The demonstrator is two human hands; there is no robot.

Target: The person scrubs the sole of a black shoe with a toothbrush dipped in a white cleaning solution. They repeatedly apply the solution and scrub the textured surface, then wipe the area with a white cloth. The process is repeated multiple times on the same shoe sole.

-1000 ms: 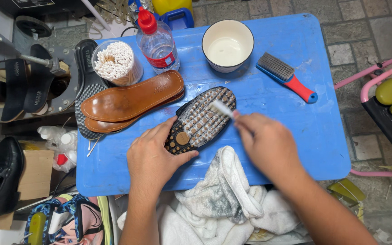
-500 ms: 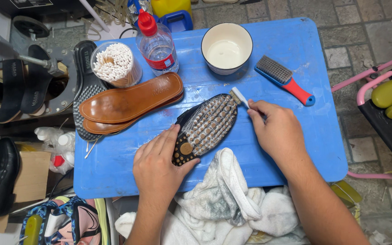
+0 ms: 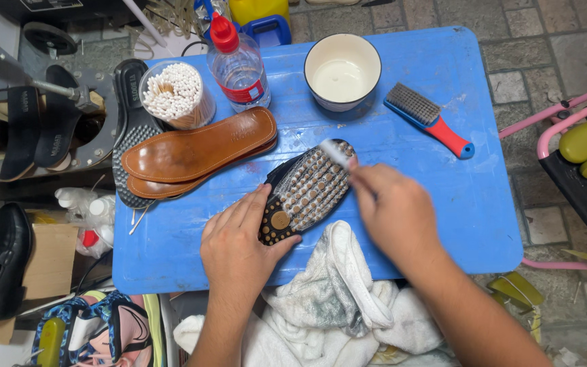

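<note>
A black shoe sole with rows of tan studs lies sole-up on the blue table. My left hand presses on its heel end. My right hand grips a small white toothbrush, whose bristle head rests on the toe end of the studded sole. The brush handle is hidden in my fist.
Two brown leather insoles lie over another black sole at the left. At the back stand a cotton-swab cup, a clear bottle with red cap and a white bowl. A red-handled brush lies at the right. White towels hang at the front edge.
My right hand moved the toothbrush from the right edge of the toe back onto the studs, a scrubbing stroke. My left hand stayed on the heel.
</note>
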